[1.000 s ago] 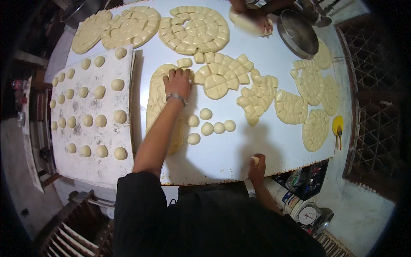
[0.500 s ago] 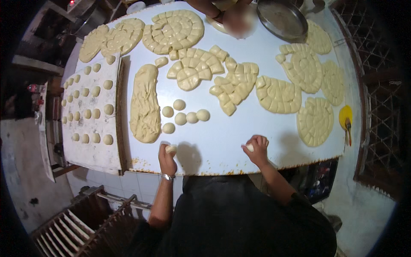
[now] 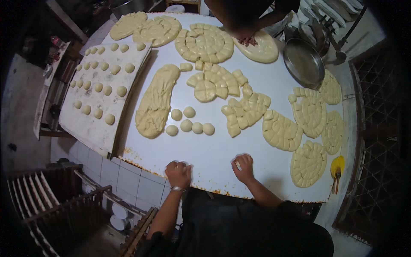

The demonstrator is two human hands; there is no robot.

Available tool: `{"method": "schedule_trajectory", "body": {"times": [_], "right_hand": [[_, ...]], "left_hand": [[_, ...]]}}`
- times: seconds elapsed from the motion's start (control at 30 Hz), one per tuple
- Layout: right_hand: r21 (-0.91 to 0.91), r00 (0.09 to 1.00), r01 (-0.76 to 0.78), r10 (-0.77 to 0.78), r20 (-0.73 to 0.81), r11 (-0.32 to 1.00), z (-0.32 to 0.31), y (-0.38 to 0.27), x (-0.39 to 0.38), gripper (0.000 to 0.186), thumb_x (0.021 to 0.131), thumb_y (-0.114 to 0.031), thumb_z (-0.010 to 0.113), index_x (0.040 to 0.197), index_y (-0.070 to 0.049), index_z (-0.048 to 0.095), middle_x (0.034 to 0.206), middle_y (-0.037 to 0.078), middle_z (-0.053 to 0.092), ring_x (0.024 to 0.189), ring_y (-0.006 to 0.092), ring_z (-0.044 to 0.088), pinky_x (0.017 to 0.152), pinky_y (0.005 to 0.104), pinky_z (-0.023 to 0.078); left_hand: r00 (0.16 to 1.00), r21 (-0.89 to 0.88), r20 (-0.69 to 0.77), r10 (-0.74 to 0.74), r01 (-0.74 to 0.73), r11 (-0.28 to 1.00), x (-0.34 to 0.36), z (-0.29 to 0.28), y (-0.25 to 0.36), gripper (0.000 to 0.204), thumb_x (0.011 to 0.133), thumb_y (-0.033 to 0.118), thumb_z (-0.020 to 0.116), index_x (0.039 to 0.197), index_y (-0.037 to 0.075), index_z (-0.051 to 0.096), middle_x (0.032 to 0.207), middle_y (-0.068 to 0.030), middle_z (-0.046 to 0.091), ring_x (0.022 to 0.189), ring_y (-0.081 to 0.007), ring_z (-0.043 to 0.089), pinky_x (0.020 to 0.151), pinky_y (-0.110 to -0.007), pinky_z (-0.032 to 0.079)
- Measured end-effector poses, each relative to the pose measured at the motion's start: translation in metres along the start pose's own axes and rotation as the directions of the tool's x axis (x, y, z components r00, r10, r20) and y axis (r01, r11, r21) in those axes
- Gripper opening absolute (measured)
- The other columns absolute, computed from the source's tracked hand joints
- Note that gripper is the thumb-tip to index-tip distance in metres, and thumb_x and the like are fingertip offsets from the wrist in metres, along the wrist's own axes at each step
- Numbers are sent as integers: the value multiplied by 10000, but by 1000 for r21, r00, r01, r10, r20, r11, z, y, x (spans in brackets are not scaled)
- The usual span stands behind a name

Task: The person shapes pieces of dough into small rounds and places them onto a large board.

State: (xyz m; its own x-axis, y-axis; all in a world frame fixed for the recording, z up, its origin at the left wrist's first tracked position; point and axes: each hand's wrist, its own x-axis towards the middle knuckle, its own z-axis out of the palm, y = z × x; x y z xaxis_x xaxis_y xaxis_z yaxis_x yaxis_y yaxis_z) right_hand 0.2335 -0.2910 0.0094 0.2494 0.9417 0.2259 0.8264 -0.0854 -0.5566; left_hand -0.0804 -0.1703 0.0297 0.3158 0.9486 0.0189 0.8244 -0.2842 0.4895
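My left hand (image 3: pixel 178 174), with a metal band at its wrist, is curled down on the white table near its front edge. A pale bit of dough just shows at its fingers. To its right my right hand (image 3: pixel 244 168) is closed round a small dough piece (image 3: pixel 238 165), pale between thumb and fingers. Ahead of them sit several smooth dough balls (image 3: pixel 186 125), some touching in a short row. Left of these lies a long, rough slab of dough (image 3: pixel 156 103). Farther off are clumps of cut dough pieces (image 3: pixel 245 112).
A floured board (image 3: pixel 96 103) with rows of dough balls rests at the table's left. Scored dough rounds (image 3: pixel 308 165) line the right and far sides. A metal pan (image 3: pixel 303 62) stands far right, beside another person's hand on dough. A brush (image 3: pixel 338 175) lies on a yellow lid.
My view has turned, so the table sits tilted. My hands have come closer together, both fists now pressed over the dough pieces. The other person's hand is on a far dough round.
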Motion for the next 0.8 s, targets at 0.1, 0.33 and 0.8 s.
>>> {"method": "schedule_trajectory", "body": {"times": [0.1,0.33,0.8], "right_hand": [[-172,989,-116,97,-113,978,-19,48,29,188,872,-128,811,1005,-83,686,1047,113,683,1138,355,613,1021,534,437],[-15,984,-71,67,-164,997,8,29,15,211,845,-69,851,995,-74,704,1095,116,696,1112,354,609,1008,500,440],[152,592,-805,765,253,573,-68,-64,126,438,840,-35,779,1259,-1,658,1241,123,650,1141,252,643,986,351,540]], "left_hand": [[882,146,-417,-219,303,942,34,-28,-78,367,861,366,834,937,45,672,1021,-175,659,1057,-403,587,876,-548,441],[1000,-17,-23,14,-15,1000,45,-30,-116,321,838,337,844,917,67,688,999,-175,674,1040,-426,602,904,-560,441],[897,-66,-331,-293,288,955,121,-74,-172,255,927,239,785,889,47,622,992,-186,619,998,-418,540,915,-551,404]]}}
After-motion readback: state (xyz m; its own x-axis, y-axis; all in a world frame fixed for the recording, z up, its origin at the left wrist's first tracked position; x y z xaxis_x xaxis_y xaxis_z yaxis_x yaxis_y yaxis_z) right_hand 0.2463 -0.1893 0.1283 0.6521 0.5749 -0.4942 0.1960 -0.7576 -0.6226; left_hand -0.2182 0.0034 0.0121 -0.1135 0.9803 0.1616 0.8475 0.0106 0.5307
